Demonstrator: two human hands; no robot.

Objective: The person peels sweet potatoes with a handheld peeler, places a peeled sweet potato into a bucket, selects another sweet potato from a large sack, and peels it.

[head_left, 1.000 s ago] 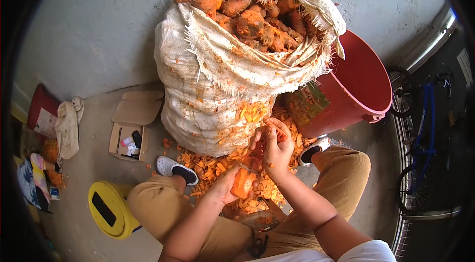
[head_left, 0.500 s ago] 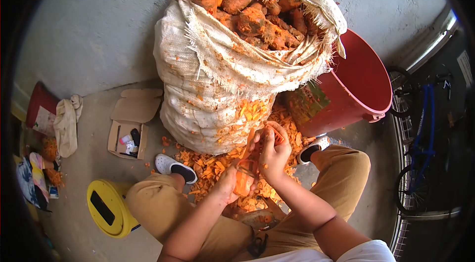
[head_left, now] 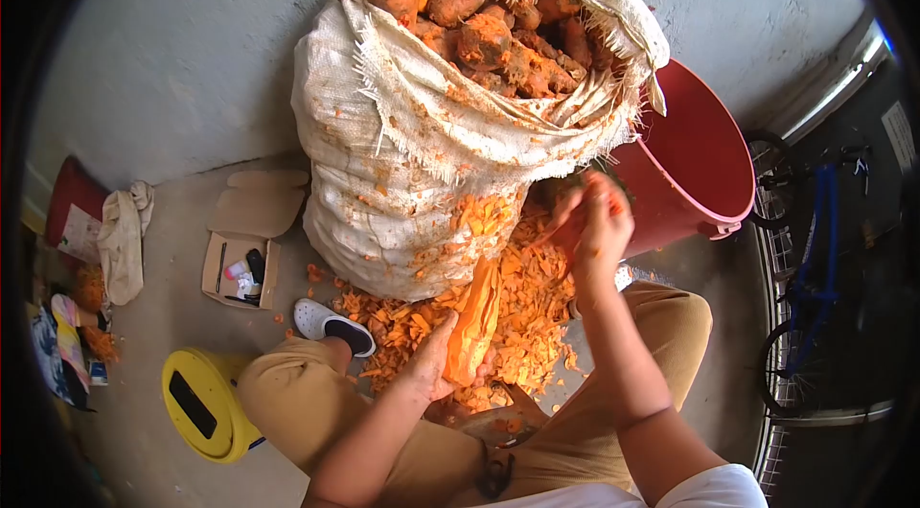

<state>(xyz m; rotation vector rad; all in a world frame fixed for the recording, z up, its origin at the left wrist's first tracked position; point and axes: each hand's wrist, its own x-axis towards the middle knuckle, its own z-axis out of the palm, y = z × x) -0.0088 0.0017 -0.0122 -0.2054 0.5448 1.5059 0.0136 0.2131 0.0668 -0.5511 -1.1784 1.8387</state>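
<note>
An orange peeled root vegetable (head_left: pixel 474 331), long and tapering upward, is in my left hand (head_left: pixel 433 362), whose fingers wrap round its lower end. My right hand (head_left: pixel 602 220) is raised to the right, apart from the vegetable and in front of the red bin. It is closed, blurred by motion, and what it holds is hard to make out. Orange peelings (head_left: pixel 532 316) lie heaped on the floor beneath. Behind them stands a white woven sack (head_left: pixel 383 192) full of unpeeled roots (head_left: pixel 484 41).
A large red bin (head_left: pixel 695 153) leans at the sack's right. Left are an open cardboard box (head_left: pixel 216 268) with small items, a yellow-lidded bucket (head_left: pixel 225 374), a pale cloth (head_left: pixel 123 240) and a smaller red container (head_left: pixel 72 206). A blue bicycle (head_left: pixel 819 259) stands far right.
My right hand has moved up and right, away from the vegetable, with the red-handled tool no longer clearly visible. My left hand still holds the vegetable, now more fully exposed.
</note>
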